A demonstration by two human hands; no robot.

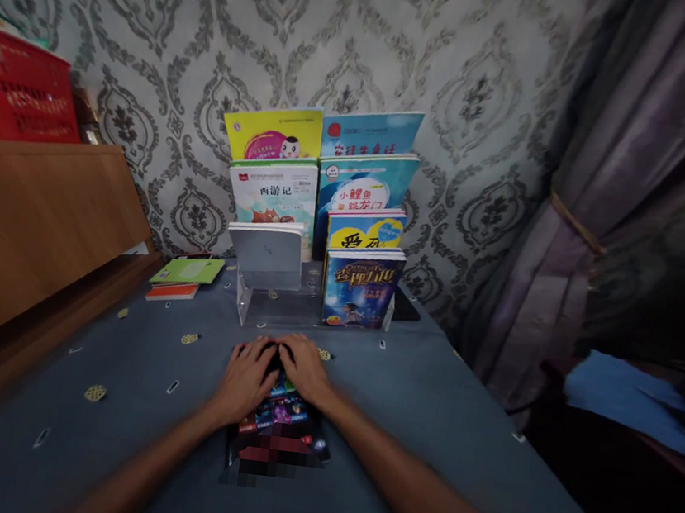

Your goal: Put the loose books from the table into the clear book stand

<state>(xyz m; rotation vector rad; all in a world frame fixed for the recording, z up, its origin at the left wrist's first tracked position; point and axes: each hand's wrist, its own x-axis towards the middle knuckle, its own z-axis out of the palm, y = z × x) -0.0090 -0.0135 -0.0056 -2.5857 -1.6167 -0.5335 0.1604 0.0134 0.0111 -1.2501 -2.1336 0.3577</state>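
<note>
Closely paired left hand (249,376) and right hand (302,368) over a dark book (281,414)

Spread the left over the upper left of the cover, with fingers slightly apart. Rested the right on the upper right, with fingertips close to the left's. Could not tell a grip from a plain touch in either. Found the book lying on the cloth (135,364), just in front of a clear rack (242,301), with the lower cover blurred into blocks. Saw in the rack's front a grey book (267,257) on the left and a blue book (355,293) on the right. Saw behind the grey one a white book (274,191), then a yellow book (270,135). Noted a green book (189,271) overlapping an orange book (171,292), near a cabinet (40,228) bearing a red basket (19,88).
</note>
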